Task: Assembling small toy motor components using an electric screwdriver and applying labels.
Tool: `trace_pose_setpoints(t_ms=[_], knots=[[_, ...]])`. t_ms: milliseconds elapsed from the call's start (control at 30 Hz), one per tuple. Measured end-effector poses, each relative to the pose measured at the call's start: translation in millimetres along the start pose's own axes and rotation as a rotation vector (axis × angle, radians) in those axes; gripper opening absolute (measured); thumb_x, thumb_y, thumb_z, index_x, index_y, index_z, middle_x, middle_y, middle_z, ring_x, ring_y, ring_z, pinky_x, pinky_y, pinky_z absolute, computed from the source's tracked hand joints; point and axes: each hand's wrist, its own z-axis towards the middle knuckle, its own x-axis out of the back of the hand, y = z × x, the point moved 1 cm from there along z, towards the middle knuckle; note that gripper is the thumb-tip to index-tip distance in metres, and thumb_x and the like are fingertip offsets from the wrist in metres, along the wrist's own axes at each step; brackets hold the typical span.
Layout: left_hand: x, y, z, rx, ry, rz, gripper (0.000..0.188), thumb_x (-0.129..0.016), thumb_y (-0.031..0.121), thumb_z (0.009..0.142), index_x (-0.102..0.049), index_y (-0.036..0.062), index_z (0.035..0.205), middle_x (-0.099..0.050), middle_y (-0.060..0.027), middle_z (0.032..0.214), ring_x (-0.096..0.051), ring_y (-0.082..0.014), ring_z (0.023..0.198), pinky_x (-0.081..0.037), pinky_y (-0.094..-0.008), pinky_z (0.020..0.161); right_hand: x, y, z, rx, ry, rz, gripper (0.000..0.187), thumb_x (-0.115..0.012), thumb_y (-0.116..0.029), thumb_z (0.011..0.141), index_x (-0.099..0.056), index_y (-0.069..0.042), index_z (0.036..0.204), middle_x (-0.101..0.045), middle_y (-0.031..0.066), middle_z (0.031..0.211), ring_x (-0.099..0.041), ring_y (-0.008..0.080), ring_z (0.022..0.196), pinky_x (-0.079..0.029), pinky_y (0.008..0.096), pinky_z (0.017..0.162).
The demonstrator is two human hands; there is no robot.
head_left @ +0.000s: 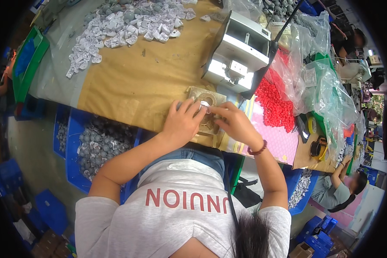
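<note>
A small white plastic part [204, 103] lies at the round recess of a square tan fixture block [219, 98] near the table's front edge. My left hand [181, 121] reaches over the block from the left, its bent fingertips closed against the part. From the right, my right hand [237, 124] pinches at the part's right side with thumb and forefinger. The fingers cover some of the part and of the recess. A white and black bench device [241, 53] stands just beyond the block.
A pile of white and grey plastic parts [129, 26] spreads over the far left of the table. Red small pieces [273, 105] and clear plastic bags [327, 86] lie right, near a yellow tape roll [318, 148]. A blue bin [73, 148] of grey parts sits below left. Another person [339, 191] works at right.
</note>
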Motion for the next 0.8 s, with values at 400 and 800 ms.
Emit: trace_pose_setpoints(t_ms=[400, 800], knots=[[-5, -10, 8, -0.060, -0.014, -0.103, 0.041, -0.072, 0.011, 0.076, -0.067, 0.0093, 0.117, -0.060, -0.0086, 0.115, -0.054, -0.0261, 0.121, -0.040, -0.0464, 0.103, -39, 45, 7, -0.141, 0.584, 0.967, 0.027, -0.065, 0.015, 0.084, -0.067, -0.001, 0.106, -0.057, 0.0104, 0.125, -0.064, 0.0219, 0.109, -0.058, 0.0342, 0.093], [-5, -22, 12, -0.121, 0.005, -0.209, 0.030, -0.071, 0.009, 0.075, -0.070, 0.0056, 0.105, -0.064, -0.0116, 0.113, -0.059, -0.0303, 0.117, -0.046, -0.0439, 0.098, -10, 14, 26, -0.343, 0.088, 0.586, 0.037, -0.076, 0.000, 0.084, -0.065, -0.002, 0.119, -0.064, 0.0081, 0.108, -0.066, 0.0179, 0.092, -0.055, 0.0300, 0.078]])
